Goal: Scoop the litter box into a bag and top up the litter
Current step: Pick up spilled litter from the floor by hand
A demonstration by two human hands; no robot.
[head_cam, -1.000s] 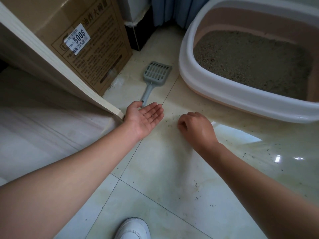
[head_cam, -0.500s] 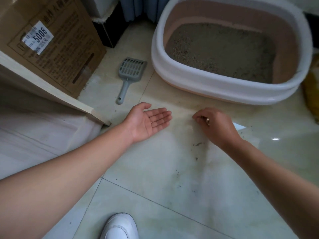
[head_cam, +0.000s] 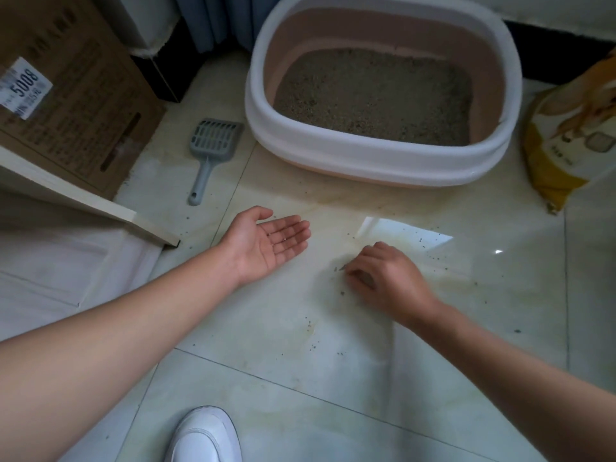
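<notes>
On the pale tiled floor (head_cam: 300,378) we see first the litter box (head_cam: 366,151), the biggest thing, with a white rim and pink walls. It stands at the far side, and grey-brown litter (head_cam: 373,95) covers its bottom. At the far left a brown cardboard box (head_cam: 76,105) carries a white label with the number 5008, and below it a light wooden board (head_cam: 83,201) runs slantwise toward the middle. To the right of the litter box, near but apart, stands a yellow and white litter bag (head_cam: 563,145), partly cut by the edge of the view. Our left hand (head_cam: 266,245) lies palm up low over the floor, its grip fully open with the fingers straight and together, and a few litter grains (head_cam: 278,240) rest on it. Our right hand (head_cam: 390,278) is palm down near it, not touching, with the fingers curled to the floor. Whether this grip has hold of any grain we cannot tell, because the fingertips are hidden. A white shoe (head_cam: 206,435) shows at the near edge. The grey slotted scoop (head_cam: 213,148) lies flat on the floor between the cardboard box and the litter box, apart from both hands. Dark scattered grains (head_cam: 340,270) dot the tiles around the right hand.
</notes>
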